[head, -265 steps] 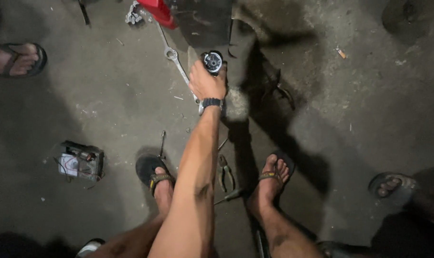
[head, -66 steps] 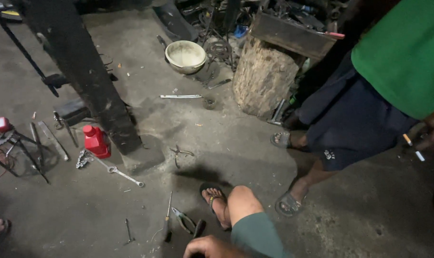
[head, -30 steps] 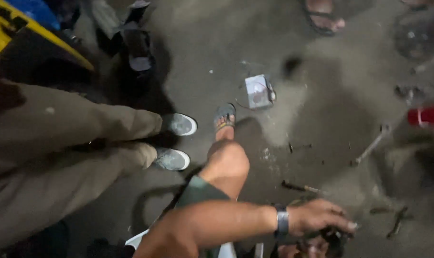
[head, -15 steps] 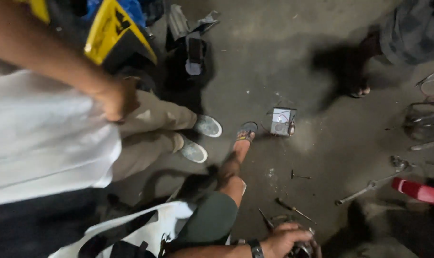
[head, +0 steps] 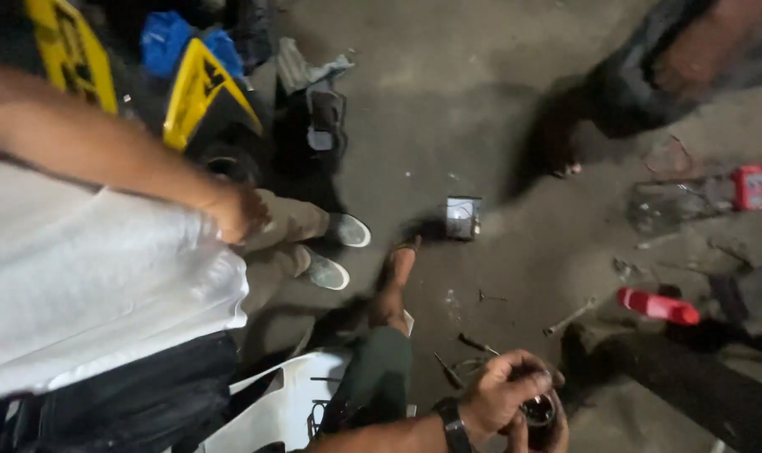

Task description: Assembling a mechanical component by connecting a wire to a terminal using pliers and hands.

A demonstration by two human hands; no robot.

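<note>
Since half a second ago our view has swung a little, so the small square box [head: 463,217] on the floor [head: 498,109] now sits nearer the middle and the red bottle-shaped thing [head: 657,306] has come fully into sight at the right. Our left hand [head: 505,391], watch [head: 455,424] on its wrist, has risen slightly from the bottom edge and curls over a small dark round part [head: 538,411]; its fingers [head: 527,384] are bent closed around the part's top. Our right hand [head: 547,432] is mostly cut off by the bottom edge, just beneath the part and touching it, but we cannot tell whether its fingers are closed. The part sits low in the picture, right of our bent knee in green shorts [head: 379,377]. Thin metal tools [head: 475,344] lie on the floor just above our hands, and a wrench [head: 569,317] lies farther right. At the left stands another person in a white shirt [head: 96,285], one hand [head: 236,214] at the hip, and grey shoes [head: 337,252] show beside our sandalled foot [head: 397,260].
</note>
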